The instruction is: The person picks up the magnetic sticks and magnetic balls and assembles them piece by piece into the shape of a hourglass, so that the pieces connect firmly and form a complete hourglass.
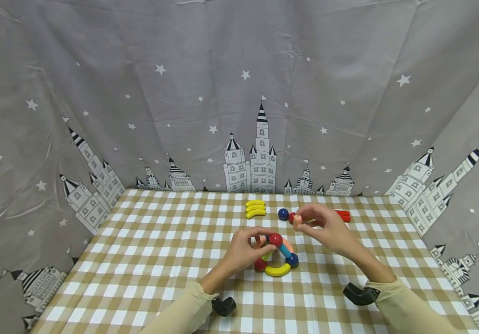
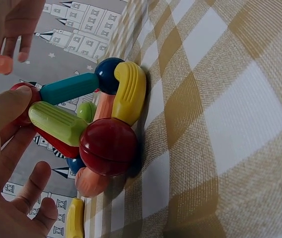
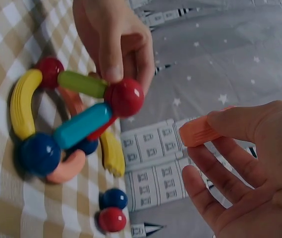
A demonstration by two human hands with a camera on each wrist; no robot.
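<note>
My left hand grips the red ball at the top of a frame of balls and rods, thumb and fingers around it. From that ball a teal rod and a lime rod slope down. The teal one meets a blue ball, the lime one a dark red ball. A curved yellow piece links these two balls along the cloth; orange curved pieces form other sides. Up and to the right, my right hand pinches a short orange rod, apart from the frame.
Behind the frame lie several curved yellow pieces. A loose blue ball and a loose red ball are near the right fingers, with red pieces beyond that hand. A grey curtain borders the checked cloth.
</note>
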